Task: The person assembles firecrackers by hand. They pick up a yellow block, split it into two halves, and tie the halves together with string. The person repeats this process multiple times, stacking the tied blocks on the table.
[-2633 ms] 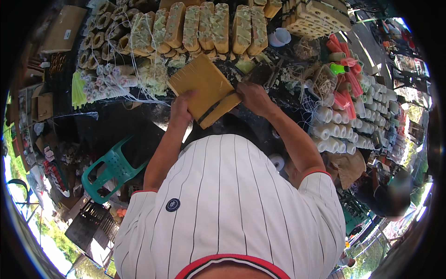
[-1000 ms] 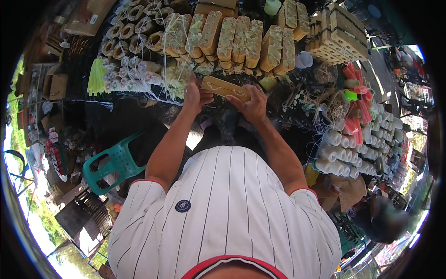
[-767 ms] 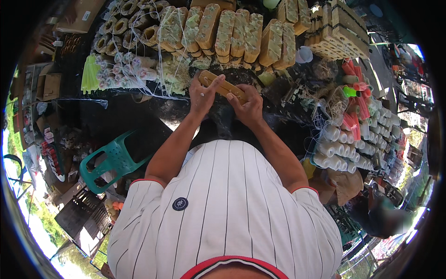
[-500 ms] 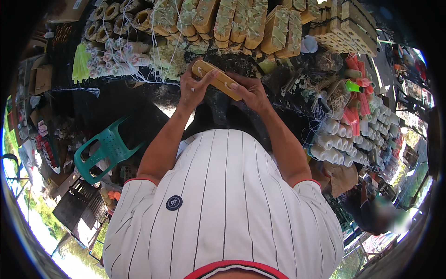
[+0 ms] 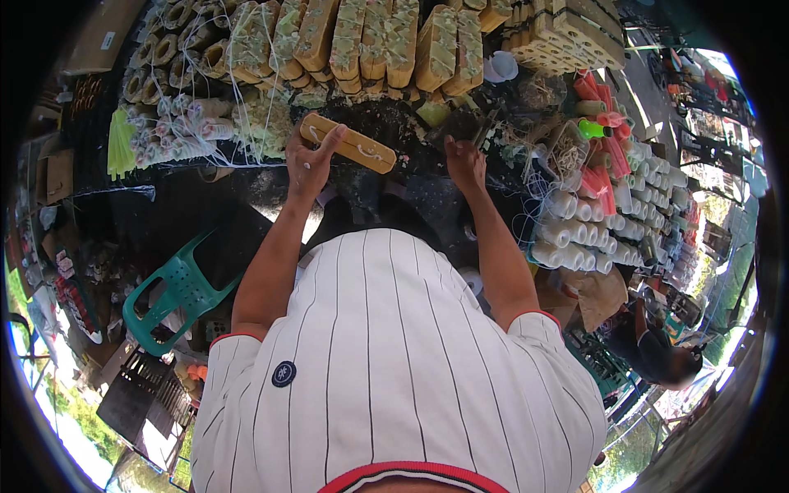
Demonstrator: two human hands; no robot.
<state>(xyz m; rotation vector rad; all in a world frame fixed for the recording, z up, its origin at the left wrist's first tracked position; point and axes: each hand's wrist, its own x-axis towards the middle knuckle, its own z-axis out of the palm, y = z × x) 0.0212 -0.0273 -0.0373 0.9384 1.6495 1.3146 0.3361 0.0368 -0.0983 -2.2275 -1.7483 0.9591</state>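
Note:
My left hand (image 5: 307, 168) grips one end of a long yellowish wooden block (image 5: 353, 148). White cord loops show on the block's upper face, and its free end points right over the table's near edge. My right hand (image 5: 467, 167) is apart from the block, fingers curled at the near side of a dark greyish thing (image 5: 460, 126) among the scraps. What that thing is, I cannot make out. Beyond the hands stands a row of similar wooden blocks (image 5: 349, 41), upright and crusted with pale greenish residue.
Left on the table are bundled wrapped tubes (image 5: 185, 123) and bright green strips (image 5: 121, 144). To the right are a white cup (image 5: 500, 67), red plastic-wrapped pieces (image 5: 604, 156) and rows of white rolls (image 5: 579, 234). A green plastic chair (image 5: 177, 287) stands left; another person (image 5: 653, 349) is at the far right.
My right hand has let go of the block and moved right to the dark thing. My left hand keeps the block and has shifted left with it. The whole view has shifted slightly.

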